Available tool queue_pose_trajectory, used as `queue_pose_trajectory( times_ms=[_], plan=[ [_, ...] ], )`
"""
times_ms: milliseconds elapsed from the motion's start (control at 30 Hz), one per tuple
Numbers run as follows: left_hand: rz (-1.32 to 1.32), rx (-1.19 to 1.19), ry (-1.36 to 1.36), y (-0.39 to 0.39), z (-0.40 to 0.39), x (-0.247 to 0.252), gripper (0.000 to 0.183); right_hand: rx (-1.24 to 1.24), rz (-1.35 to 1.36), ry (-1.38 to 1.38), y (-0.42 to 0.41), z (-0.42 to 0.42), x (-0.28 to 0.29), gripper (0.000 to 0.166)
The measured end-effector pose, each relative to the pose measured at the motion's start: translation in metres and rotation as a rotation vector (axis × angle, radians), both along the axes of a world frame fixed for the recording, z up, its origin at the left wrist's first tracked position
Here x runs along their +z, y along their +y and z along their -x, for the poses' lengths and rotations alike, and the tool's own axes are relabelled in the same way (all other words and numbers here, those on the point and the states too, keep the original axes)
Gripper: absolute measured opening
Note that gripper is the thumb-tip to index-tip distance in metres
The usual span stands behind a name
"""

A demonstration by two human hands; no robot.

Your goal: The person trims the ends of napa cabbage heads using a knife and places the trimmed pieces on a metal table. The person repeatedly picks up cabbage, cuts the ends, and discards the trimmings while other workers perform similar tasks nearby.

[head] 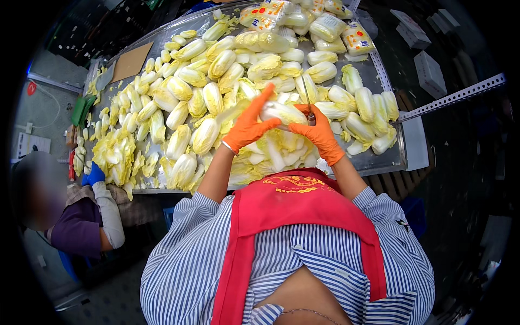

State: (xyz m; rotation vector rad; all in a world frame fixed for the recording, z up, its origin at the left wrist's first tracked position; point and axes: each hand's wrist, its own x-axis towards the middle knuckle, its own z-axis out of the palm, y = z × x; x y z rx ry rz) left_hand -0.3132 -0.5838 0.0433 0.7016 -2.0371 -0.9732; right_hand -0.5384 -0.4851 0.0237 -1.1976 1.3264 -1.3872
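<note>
Both my hands wear orange gloves above a metal table full of napa cabbages. A pale napa cabbage [283,113] lies sideways between them. My left hand [252,122] is spread at its left end, the forefinger raised and blurred; whether it grips the cabbage is unclear. My right hand [319,132] holds the other end, and also has a knife [307,95] with its narrow blade pointing up, away from me. Loose leaves and white leaf bases [280,152] are heaped under my hands, against the red apron. Whole cabbages [213,97] lie beyond and to the left.
Wrapped cabbages [325,27] are piled at the far right, near a perforated metal rail [451,97]. A cardboard sheet [132,62] lies at the far left. A co-worker's blue-gloved hand [94,174] is at the table's left edge by a leaf heap [115,156]. More cabbages [365,105] lie right.
</note>
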Motion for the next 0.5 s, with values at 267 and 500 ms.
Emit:
queue_pose_trajectory(
  times_ms=[267, 500],
  plan=[
    [-0.626, 0.014, 0.061, 0.022, 0.023, -0.014, 0.048, -0.203, -0.286, -0.592, 0.003, -0.024, 0.003, 0.058],
    [-0.528, 0.147, -0.079, 0.047, 0.032, -0.004, 0.036, -0.116, -0.286, -0.473, 0.005, -0.036, 0.014, 0.045]
  ],
)
